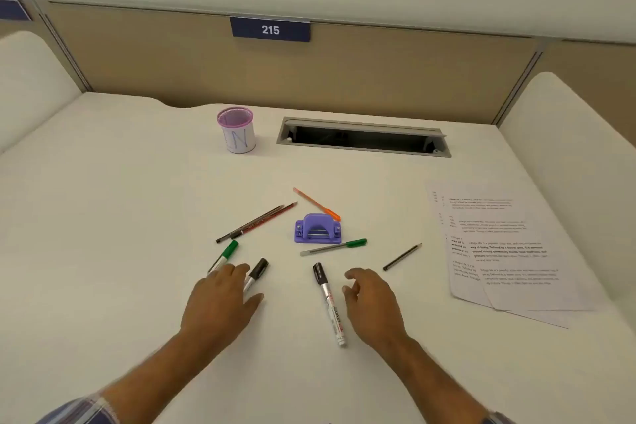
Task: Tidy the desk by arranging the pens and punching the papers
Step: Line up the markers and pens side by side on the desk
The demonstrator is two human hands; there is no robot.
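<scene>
1. purple hole punch (317, 228) at desk centre; orange pen (316, 204) touching its far edge, green-capped pen (334, 247) just in front.
2. printed papers (499, 244) overlapping at right; pink mesh pen cup (237, 129) at back.
3. left hand (220, 299) lies flat over two markers, a green-capped marker (225, 254) and a black-capped marker (257, 273); fingers extended, no grip visible.
4. right hand (373, 299) loosely curled, holding nothing, just beside the silver marker (328, 303).

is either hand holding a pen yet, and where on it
No firm hold shows. The left hand lies over the barrels of two markers, but a grip cannot be told. The right hand hovers beside the black-capped marker, holding nothing.
</scene>
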